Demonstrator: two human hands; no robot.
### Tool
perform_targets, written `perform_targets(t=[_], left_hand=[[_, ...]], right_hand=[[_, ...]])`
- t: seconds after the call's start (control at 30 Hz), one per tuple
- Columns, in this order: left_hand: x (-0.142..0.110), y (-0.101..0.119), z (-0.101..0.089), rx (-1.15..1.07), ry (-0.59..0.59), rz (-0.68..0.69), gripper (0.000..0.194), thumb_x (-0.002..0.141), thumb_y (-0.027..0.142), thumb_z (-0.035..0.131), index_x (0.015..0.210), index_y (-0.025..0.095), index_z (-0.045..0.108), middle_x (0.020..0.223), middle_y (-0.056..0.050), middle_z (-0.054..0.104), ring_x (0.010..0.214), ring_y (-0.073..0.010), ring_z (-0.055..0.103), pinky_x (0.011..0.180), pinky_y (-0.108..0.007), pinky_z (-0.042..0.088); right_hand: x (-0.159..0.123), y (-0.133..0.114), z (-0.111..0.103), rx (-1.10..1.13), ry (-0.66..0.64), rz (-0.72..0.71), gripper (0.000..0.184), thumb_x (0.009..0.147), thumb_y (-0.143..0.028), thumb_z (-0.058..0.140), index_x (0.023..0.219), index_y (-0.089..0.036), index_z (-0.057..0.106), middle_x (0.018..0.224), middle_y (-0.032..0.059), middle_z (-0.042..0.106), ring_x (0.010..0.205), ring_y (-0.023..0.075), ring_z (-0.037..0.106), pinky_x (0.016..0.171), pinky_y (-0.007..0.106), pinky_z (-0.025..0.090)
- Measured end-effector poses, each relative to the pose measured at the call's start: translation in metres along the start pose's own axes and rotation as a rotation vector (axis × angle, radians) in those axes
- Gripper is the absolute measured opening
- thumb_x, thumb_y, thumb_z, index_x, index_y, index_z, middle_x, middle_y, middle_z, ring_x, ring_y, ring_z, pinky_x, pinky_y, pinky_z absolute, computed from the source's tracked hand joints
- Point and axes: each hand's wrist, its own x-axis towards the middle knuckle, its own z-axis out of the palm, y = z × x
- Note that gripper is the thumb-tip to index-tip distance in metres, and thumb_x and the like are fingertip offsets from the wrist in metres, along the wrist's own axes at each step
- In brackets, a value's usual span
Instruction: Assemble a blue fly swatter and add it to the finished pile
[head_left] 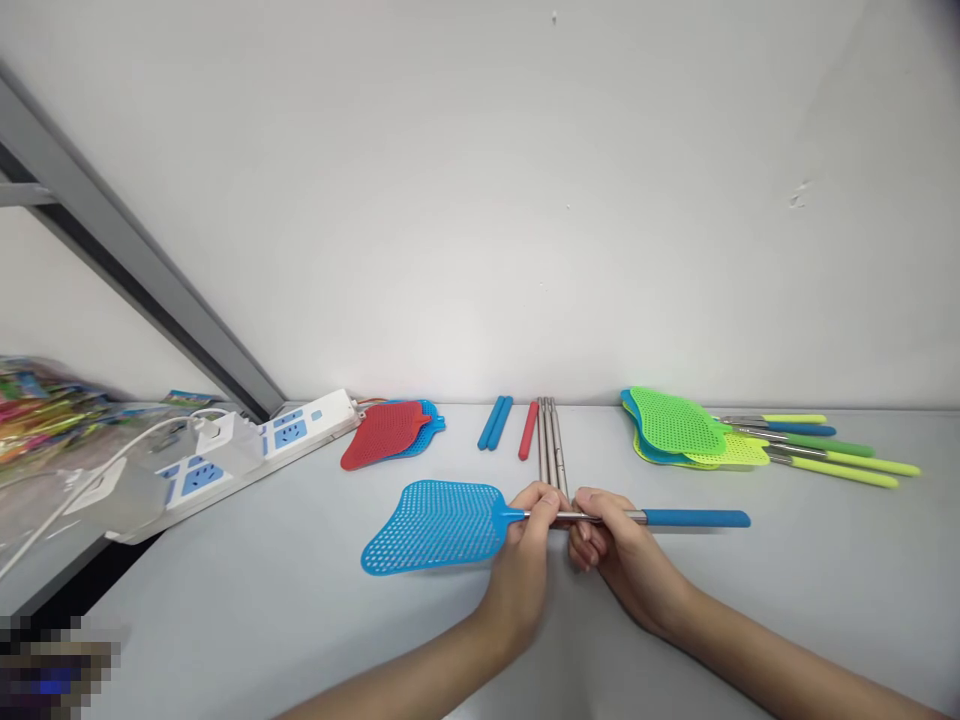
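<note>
A blue fly swatter (442,525) lies level across both hands, its perforated head to the left and its blue handle (697,518) to the right. My left hand (529,550) grips the metal rod close to the head, thumb on top. Further along the same rod, my right hand (615,530) is closed near the handle end. Just behind the hands are several loose metal rods (553,445), their near ends partly hidden. Beside those rods lie a red grip (528,431) and two blue grips (495,423).
A red swatter head (384,434) overlaps a blue one (433,420) at the left. Several swatters with a green head (673,420) on top are piled at the right. A white power strip (315,425) with plugs and a cable lies far left, near colourful packets (45,420). A wall stands behind.
</note>
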Motion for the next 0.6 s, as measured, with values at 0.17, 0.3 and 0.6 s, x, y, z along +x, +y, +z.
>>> perform_targets(t=[0.17, 0.3, 0.6], left_hand=[[-0.0023, 0.0023, 0.0024, 0.136, 0.051, 0.123, 0.026, 0.08, 0.034, 0.033, 0.067, 0.019, 0.049, 0.065, 0.001, 0.053, 0.069, -0.0144, 0.049, 0.068, -0.024, 0.035], [-0.0056, 0.0062, 0.0053, 0.133, 0.073, 0.122, 0.023, 0.081, 0.033, 0.033, 0.073, 0.019, 0.05, 0.065, 0.001, 0.054, 0.067, -0.0141, 0.05, 0.066, -0.024, 0.036], [-0.0075, 0.0033, 0.0026, 0.191, 0.108, 0.122, 0.022, 0.081, 0.035, 0.036, 0.067, 0.019, 0.042, 0.062, 0.002, 0.046, 0.064, -0.0128, 0.044, 0.063, -0.023, 0.032]], right_hand=[[0.0005, -0.002, 0.0022, 0.01, 0.024, 0.003, 0.032, 0.073, -0.027, 0.049, 0.046, -0.016, 0.039, 0.04, -0.0043, 0.032, 0.039, 0.0081, 0.032, 0.044, 0.024, 0.03], [-0.0003, -0.0029, 0.0029, -0.023, 0.03, -0.028, 0.026, 0.073, -0.027, 0.049, 0.051, -0.016, 0.043, 0.046, -0.0034, 0.034, 0.045, 0.009, 0.035, 0.046, 0.023, 0.03], [-0.0024, -0.0059, 0.0037, -0.066, -0.029, -0.065, 0.012, 0.075, -0.025, 0.046, 0.071, -0.017, 0.053, 0.065, 0.001, 0.048, 0.059, 0.0116, 0.043, 0.058, 0.024, 0.034]])
